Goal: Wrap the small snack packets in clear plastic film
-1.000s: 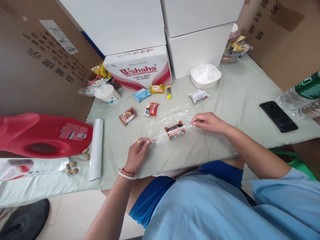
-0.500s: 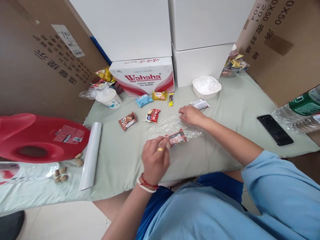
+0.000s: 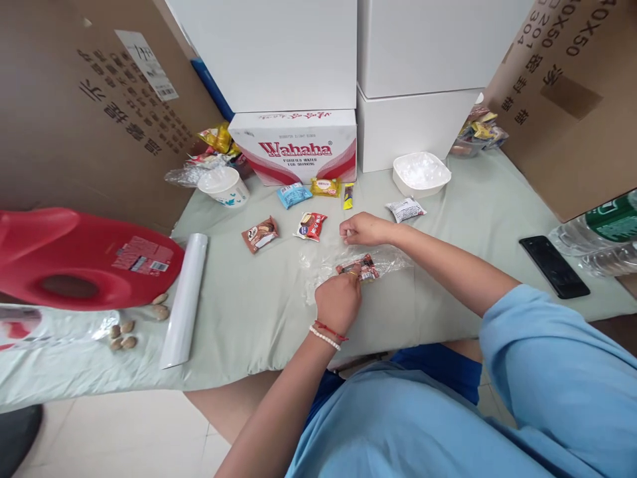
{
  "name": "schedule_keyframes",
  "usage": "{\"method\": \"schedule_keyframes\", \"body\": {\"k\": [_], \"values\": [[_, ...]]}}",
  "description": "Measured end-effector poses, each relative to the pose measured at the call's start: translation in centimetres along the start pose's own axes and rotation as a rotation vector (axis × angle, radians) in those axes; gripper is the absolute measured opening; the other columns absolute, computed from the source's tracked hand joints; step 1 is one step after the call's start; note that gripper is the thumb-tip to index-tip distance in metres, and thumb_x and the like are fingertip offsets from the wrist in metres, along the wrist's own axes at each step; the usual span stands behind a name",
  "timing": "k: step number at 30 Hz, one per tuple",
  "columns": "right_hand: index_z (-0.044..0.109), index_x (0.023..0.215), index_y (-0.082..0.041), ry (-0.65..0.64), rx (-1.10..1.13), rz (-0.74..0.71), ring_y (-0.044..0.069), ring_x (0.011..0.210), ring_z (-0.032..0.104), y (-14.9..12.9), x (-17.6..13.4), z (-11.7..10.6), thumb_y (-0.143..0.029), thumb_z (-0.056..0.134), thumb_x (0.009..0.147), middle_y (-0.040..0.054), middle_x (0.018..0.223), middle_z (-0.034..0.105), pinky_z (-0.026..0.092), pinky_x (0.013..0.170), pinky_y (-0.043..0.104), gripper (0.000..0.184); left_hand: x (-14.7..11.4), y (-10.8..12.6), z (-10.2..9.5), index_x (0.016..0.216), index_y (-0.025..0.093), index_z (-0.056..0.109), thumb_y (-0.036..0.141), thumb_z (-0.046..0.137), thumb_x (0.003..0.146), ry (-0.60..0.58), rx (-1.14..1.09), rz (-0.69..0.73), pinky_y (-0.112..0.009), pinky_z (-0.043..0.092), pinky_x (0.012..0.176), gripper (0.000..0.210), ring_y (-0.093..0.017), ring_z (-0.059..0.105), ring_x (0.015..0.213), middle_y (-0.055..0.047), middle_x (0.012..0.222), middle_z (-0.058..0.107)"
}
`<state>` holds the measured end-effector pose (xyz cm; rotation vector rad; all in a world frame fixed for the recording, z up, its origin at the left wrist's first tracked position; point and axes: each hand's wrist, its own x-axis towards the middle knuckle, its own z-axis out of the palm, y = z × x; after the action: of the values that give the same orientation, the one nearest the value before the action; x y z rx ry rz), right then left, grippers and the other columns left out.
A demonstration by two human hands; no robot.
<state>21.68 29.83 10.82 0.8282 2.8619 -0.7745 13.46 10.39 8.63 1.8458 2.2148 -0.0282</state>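
A sheet of clear plastic film lies crumpled on the cloth, with a brown and red wrapped snack on it. My left hand is over the near side of the film; its ringed finger presses on the snack, the others are curled and partly hidden. At the far edge of the film, my right hand is closed, its fingertips pinched at the film. Beyond the hands lie a red snack packet, a brown packet, a blue packet, a yellow packet, a small yellow-and-dark packet and a white packet.
A white bowl with clear plastic inside and a paper cup stand behind. Boxes wall the back. To the left are a red jug, a white roll and several nuts; a phone lies right.
My left hand has moved forward and right, its finger now on the wrapped snack. My right hand has drawn slightly left, and its fingers have closed. The view has shifted a little.
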Motion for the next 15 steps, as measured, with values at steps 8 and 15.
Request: {"method": "schedule_keyframes", "body": {"k": [8,15], "values": [[0.075,0.132,-0.021,0.130,0.045,-0.311,0.022,0.096,0.071,-1.2,-8.0,5.5,-0.012,0.053,0.098,0.0094,0.109,0.081,0.050,0.087,0.032,0.042,0.4,-1.1,2.2,0.107,0.019,0.079,0.023,0.047,0.104,0.145,-0.303,0.030,-0.039,0.051,0.079,0.032,-0.032,0.073,0.097,-0.015,0.099,0.077],[0.058,0.154,-0.020,0.248,0.151,-0.302,0.025,0.115,0.068,-0.4,-9.0,10.6,-0.011,0.044,0.102,0.0152,0.134,0.074,0.052,0.105,0.042,0.054,0.6,-2.8,4.3,0.094,0.021,0.078,0.016,0.052,0.095,0.194,-0.630,0.149,-0.036,0.053,0.088,0.027,-0.025,0.071,0.095,-0.009,0.096,0.078]]}}
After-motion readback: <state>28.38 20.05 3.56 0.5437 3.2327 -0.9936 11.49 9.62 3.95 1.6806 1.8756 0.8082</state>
